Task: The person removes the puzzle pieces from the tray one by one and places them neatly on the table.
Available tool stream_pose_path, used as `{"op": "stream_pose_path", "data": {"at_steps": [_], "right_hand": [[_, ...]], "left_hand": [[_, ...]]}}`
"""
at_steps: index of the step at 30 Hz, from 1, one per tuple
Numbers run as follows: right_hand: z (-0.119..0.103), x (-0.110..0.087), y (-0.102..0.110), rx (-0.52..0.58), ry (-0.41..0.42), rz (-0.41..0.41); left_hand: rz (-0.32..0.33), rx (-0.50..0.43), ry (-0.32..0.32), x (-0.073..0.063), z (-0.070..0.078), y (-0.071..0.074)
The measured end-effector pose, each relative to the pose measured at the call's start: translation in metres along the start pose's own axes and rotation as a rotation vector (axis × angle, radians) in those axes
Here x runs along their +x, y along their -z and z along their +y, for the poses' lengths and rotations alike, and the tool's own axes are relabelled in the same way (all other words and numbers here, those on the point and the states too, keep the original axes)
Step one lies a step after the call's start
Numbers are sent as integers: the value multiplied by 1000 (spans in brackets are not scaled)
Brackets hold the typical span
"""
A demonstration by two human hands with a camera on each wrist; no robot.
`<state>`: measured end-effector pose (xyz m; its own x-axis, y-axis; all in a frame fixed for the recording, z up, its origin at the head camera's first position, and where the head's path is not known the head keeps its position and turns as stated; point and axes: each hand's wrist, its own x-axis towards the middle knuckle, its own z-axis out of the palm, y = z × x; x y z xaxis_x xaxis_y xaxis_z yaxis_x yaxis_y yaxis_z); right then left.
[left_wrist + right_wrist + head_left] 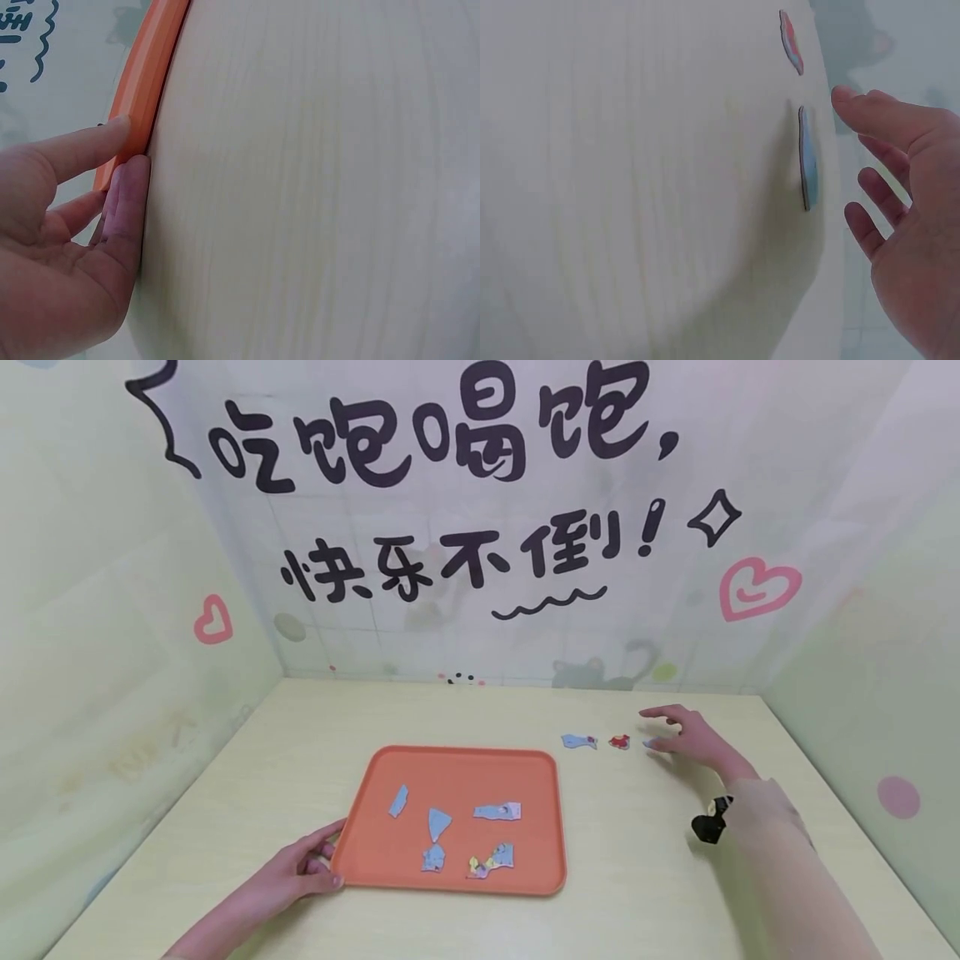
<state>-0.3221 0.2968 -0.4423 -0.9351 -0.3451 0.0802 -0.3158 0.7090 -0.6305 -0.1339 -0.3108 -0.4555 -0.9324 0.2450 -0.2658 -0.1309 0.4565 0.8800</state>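
My left hand [288,867] grips the near left corner of an orange tray [450,777], thumb and fingers at its rim [146,82]. Several flat, irregular puzzle pieces, mostly light blue, lie on the tray, among them a pale strip [497,811] and a triangular one [438,823]. At the far right, my right hand [690,741] hovers with spread fingers over a small blue puzzle piece [808,161], partly hidden by the thumb in the head view. Left of it on the table are a red piece [619,742] and a longer blue piece [579,741].
A pale wood-grain table [630,860] carries everything. Printed walls stand at the back [480,635] and on both sides. A black device [711,821] is strapped on the right wrist, by the beige sleeve [787,860].
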Motion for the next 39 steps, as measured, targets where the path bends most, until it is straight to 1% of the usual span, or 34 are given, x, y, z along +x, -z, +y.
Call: {"op": "stream_pose_path", "data": {"at_steps": [2, 7, 11, 13, 18, 22, 28, 29, 35, 39], "right_hand": [[-6, 5, 0, 8, 29, 4], [-24, 19, -3, 22, 89, 9], [-41, 29, -9, 19, 127, 10], [-49, 33, -12, 7, 154, 10], [-67, 40, -21, 15, 212, 5], [-81, 44, -28, 21, 263, 3], [-103, 45, -43, -14, 358, -22], [-107, 44, -45, -14, 367, -29], [-132, 37, -61, -21, 391, -74], [-146, 32, -74, -82, 449, -98]], "left_hand": [[5, 9, -5, 0, 0, 0], [22, 12, 11, 0, 1, -1], [17, 19, 9, 0, 2, -1], [17, 23, 9, 0, 2, -1], [19, 27, 11, 1, 1, -1], [20, 26, 17, 1, 2, -1], [19, 16, 9, -1, 4, -1], [16, 17, 3, -2, 4, -1], [18, 15, 11, -1, 5, -2], [2, -5, -17, -1, 3, -2]]}}
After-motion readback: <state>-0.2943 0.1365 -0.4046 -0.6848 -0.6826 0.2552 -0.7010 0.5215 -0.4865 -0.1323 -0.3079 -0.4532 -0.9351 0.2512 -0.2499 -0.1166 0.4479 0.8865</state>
